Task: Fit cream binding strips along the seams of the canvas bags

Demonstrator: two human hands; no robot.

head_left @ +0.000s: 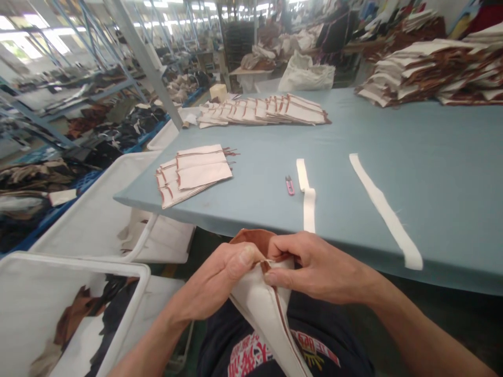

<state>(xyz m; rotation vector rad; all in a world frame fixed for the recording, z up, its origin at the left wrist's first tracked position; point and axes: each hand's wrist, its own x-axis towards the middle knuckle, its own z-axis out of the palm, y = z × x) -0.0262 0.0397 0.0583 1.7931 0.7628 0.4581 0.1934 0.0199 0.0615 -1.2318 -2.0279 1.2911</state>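
Between my hands, in front of my body, is a sewn fabric piece (257, 301), cream on one face and brown on the other, with a brown-edged seam running down it. My left hand (223, 277) pinches its upper edge, thumb on top. Close beside it, my right hand (310, 267) grips the same edge at the seam, thumb pressed on the cream face. The brown face (251, 235) folds up behind my fingers, and the lower end hangs over my dark printed shirt. Some fingertips are hidden by the cloth.
A blue-grey covered table (267, 144) carries pink thread snips (290, 185), two cream strips (309, 204) (385, 209), a small stack of cream pieces (196, 175), a fanned row (263, 110) and a large pile (424, 73). White bins (143, 272) stand left, beside a metal post (149, 57).
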